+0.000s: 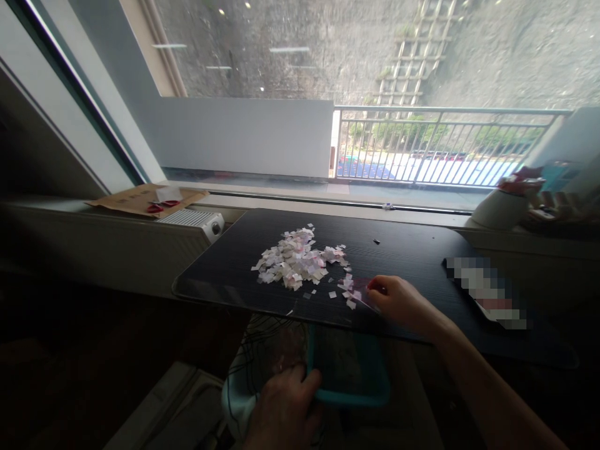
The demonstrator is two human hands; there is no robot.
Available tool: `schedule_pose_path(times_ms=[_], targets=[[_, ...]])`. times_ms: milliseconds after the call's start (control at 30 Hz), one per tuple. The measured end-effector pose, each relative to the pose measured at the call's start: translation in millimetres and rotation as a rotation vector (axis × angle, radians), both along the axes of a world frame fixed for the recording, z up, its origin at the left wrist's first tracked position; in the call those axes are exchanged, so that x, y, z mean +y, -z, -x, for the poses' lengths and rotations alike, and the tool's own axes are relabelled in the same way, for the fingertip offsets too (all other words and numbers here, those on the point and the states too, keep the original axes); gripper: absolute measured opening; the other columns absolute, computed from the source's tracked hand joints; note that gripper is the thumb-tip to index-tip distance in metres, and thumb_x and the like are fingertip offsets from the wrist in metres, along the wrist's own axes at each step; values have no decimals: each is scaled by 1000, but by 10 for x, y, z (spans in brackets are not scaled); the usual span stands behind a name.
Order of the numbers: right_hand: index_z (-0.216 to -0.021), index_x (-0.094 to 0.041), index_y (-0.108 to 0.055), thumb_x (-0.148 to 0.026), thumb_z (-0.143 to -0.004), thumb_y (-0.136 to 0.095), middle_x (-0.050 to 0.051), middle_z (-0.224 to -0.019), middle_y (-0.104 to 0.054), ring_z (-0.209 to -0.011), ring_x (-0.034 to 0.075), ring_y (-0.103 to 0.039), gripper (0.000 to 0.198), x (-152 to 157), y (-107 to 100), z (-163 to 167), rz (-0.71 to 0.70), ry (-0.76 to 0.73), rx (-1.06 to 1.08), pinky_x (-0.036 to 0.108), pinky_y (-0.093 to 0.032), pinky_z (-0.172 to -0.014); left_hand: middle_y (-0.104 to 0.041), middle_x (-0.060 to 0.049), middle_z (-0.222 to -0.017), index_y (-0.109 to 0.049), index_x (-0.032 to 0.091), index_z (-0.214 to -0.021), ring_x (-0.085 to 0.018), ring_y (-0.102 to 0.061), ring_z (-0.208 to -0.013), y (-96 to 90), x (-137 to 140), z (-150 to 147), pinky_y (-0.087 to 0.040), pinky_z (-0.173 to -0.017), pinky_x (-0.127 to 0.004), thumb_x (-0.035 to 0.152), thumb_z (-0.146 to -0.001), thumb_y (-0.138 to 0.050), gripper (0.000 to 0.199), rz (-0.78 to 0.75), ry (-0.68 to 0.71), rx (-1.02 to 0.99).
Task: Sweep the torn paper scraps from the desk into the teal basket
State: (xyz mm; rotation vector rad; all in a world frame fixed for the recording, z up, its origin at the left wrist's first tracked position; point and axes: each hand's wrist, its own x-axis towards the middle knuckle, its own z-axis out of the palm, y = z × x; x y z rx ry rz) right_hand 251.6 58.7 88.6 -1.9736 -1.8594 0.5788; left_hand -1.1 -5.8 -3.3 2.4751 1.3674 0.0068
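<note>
Pinching a thin pinkish sheet (369, 301) by its edge: right hand (398, 300), at near side of black table (407, 253). Loose paper scraps (347, 285) just left of sheet; larger pile (293, 259) farther left. Left hand (284, 403) below table, fingers bent, by near-left corner of teal tub (356, 398); cannot tell whether it grips. Scissors (172, 203) on brown envelope (126, 200), far left.

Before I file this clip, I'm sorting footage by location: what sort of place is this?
Likely an indoor room, home or office unclear: a large window with a metal railing outside, a radiator by the sill, and a dark table.
</note>
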Motion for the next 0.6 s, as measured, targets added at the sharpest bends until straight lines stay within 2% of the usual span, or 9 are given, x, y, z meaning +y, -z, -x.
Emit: schedule_pose_path(times_ms=[167,400,600], targets=[[-76,-19,-65,-29,-78,-45,3,-67,-64,-60,14,-53,22,50,-52,-81,-46,54,-96,24,-31,-54,-58,-2,-91,-56,25,-93,-22,-55,-83,-12,-5,-4,-39,-71,-31,16,-77,-55,19,-11,-15,-11],[-77,-19,-67,-29,-79,-46,3,-73,-66,-63,13,-54,23,223,-36,193,-39,-28,-63,22,-31,-53,-59,-3,-93,-57,25,-93,-23,-56,-85,-39,2,-21,-40,-70,-32,17,-75,-56,20,29,12,20],[-75,-17,-65,-30,-79,-45,4,-67,-63,-60,14,-51,24,184,-109,108,-45,31,-108,24,-30,-53,-59,-2,-91,-57,25,-93,-22,-56,-84,-77,5,-2,-40,-70,-30,16,-76,-54,19,10,3,6]])
